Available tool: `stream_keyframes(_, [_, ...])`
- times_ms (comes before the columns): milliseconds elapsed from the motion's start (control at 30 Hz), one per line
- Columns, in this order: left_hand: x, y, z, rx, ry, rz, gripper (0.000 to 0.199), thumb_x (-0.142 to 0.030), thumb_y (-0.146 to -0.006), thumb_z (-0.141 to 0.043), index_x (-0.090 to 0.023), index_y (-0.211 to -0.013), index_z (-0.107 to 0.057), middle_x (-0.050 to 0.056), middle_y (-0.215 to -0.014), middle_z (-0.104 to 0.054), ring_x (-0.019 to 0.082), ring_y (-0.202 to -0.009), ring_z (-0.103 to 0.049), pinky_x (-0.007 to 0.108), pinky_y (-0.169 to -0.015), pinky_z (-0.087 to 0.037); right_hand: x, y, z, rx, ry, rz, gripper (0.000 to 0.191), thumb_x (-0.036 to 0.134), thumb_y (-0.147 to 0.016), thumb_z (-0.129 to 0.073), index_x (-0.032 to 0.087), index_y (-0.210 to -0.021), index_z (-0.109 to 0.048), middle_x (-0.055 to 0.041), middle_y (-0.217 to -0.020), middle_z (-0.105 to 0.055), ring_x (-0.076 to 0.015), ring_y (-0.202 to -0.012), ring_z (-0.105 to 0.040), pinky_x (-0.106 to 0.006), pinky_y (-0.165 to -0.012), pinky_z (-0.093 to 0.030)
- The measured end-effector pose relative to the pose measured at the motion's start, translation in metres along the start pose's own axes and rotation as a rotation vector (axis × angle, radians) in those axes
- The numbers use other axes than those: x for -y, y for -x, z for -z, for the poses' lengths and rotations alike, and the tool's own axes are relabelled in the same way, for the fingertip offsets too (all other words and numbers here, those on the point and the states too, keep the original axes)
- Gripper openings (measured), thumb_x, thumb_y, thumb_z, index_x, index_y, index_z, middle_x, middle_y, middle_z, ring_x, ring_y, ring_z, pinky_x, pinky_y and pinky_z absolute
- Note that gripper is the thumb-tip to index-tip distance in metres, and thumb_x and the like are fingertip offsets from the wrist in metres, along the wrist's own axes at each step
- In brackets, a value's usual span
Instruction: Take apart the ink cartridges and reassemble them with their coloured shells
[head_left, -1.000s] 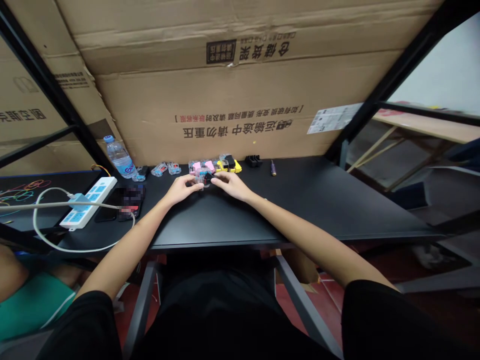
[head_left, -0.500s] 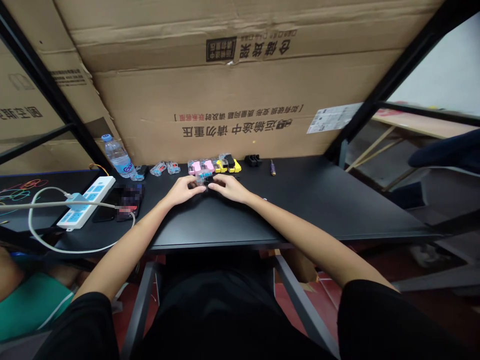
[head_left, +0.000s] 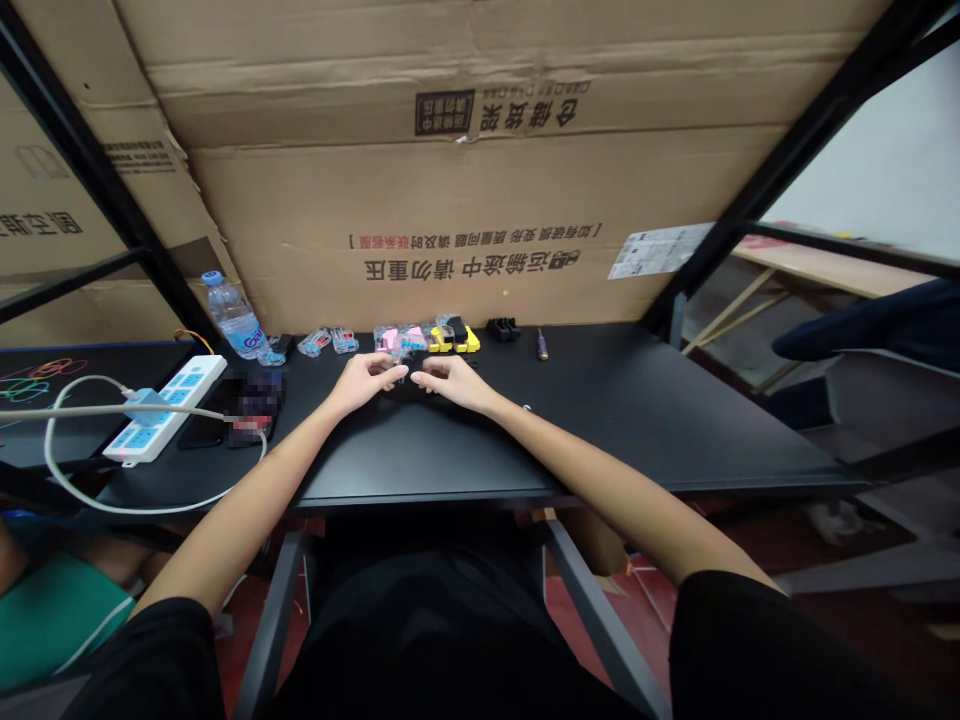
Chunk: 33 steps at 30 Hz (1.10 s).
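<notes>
Above the middle of the black table, my two hands meet at a small clear-and-black connector piece [head_left: 409, 360]. My left hand [head_left: 365, 381] is closed on its left side, thumb in front. From the right, my right hand [head_left: 459, 384] pinches at its black part, fingers curled. The fingers hide much of the piece, so its exact shape does not show. Right behind lie pink-and-clear connectors [head_left: 401, 338] and yellow ones with a black piece on top [head_left: 455, 334].
Farther left are loose clear connectors [head_left: 330, 342], a water bottle [head_left: 234, 318], a white power strip [head_left: 169, 408] with a looping cable, and phones [head_left: 253, 412]. A black ridged part [head_left: 502, 329] and a small screwdriver [head_left: 541, 345] lie right. Cardboard [head_left: 465, 190] walls the back.
The blue part of the held piece, plain before, is now largely covered or turned away. My hands stay close together in nearly the same spot. The view has shifted slightly.
</notes>
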<state>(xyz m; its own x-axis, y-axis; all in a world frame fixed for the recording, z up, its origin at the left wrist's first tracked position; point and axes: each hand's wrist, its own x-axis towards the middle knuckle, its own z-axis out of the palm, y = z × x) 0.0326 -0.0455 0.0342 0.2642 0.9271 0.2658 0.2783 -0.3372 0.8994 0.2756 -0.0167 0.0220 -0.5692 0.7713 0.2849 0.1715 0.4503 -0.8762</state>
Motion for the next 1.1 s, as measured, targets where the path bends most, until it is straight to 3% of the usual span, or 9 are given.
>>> stream_keyframes(133, [0.006, -0.004, -0.001, -0.018, 0.154, 0.045, 0.05, -0.06, -0.085, -0.085, -0.013, -0.097, -0.078, 0.009, -0.087, -0.079, 0.021, -0.079, -0.077, 0.039, -0.08, -0.067, 0.005, -0.002, 0.0, -0.025, -0.095, -0.109, 0.047, 0.064, -0.089, -0.08, 0.018, -0.08, -0.074, -0.0046, -0.075, -0.072, -0.0157, -0.064, -0.063, -0.029, -0.06, -0.053])
stream_keyframes(267, [0.01, -0.008, -0.003, -0.057, 0.256, 0.074, 0.054, -0.049, -0.095, -0.08, -0.01, -0.133, -0.074, 0.015, -0.109, -0.083, 0.02, -0.086, -0.079, 0.036, -0.081, -0.067, 0.0, -0.008, 0.002, -0.198, -0.37, -0.287, 0.043, 0.057, -0.086, -0.086, 0.016, -0.082, -0.074, -0.0056, -0.074, -0.07, -0.0115, -0.055, -0.056, -0.025, -0.049, -0.048])
stream_keyframes(467, [0.016, -0.009, -0.005, -0.063, 0.233, 0.078, 0.064, -0.032, -0.101, -0.071, -0.011, -0.159, -0.055, 0.012, -0.102, -0.084, 0.015, -0.077, -0.076, 0.029, -0.071, -0.062, -0.017, -0.025, 0.017, -0.379, -0.613, -0.511, 0.03, 0.047, -0.092, -0.085, 0.021, -0.09, -0.069, -0.0003, -0.062, -0.063, -0.0088, -0.046, -0.042, -0.021, -0.039, -0.039])
stream_keyframes(667, [0.014, -0.006, -0.007, 0.027, 0.174, 0.041, 0.071, -0.037, -0.101, -0.069, -0.01, -0.164, -0.049, 0.011, -0.095, -0.084, 0.013, -0.066, -0.073, 0.025, -0.063, -0.057, -0.023, -0.033, 0.03, -0.27, -0.672, -0.485, 0.037, 0.056, -0.099, -0.075, 0.022, -0.089, -0.063, 0.0034, -0.057, -0.054, -0.0082, -0.041, -0.035, -0.021, -0.035, -0.033])
stream_keyframes(900, [0.013, -0.006, -0.005, 0.047, 0.13, 0.044, 0.073, -0.045, -0.099, -0.069, -0.01, -0.16, -0.054, 0.009, -0.088, -0.083, 0.014, -0.06, -0.07, 0.025, -0.06, -0.053, -0.004, -0.021, 0.025, -0.282, -0.836, -0.464, 0.022, 0.04, -0.104, -0.066, 0.02, -0.093, -0.067, -0.0062, -0.079, -0.076, -0.0122, -0.054, -0.054, -0.024, -0.048, -0.049])
stream_keyframes(1000, [0.013, -0.006, 0.001, -0.003, -0.062, -0.02, 0.052, -0.043, -0.101, -0.063, -0.014, -0.144, -0.069, 0.01, -0.092, -0.082, 0.019, -0.073, -0.074, 0.033, -0.075, -0.06, 0.004, -0.012, 0.018, -0.217, -0.712, -0.417, 0.017, 0.036, -0.099, -0.071, 0.02, -0.102, -0.07, -0.0054, -0.082, -0.077, -0.0119, -0.054, -0.057, -0.023, -0.048, -0.047])
stream_keyframes(1100, [0.018, -0.006, 0.016, -0.139, -0.438, -0.149, 0.037, -0.032, -0.099, -0.061, -0.019, -0.13, -0.075, 0.014, -0.123, -0.08, 0.029, -0.114, -0.075, 0.047, -0.106, -0.056, 0.008, -0.007, 0.015, -0.189, -0.542, -0.34, 0.023, 0.035, -0.097, -0.072, 0.019, -0.114, -0.074, -0.0042, -0.078, -0.076, -0.0115, -0.05, -0.055, -0.024, -0.044, -0.042])
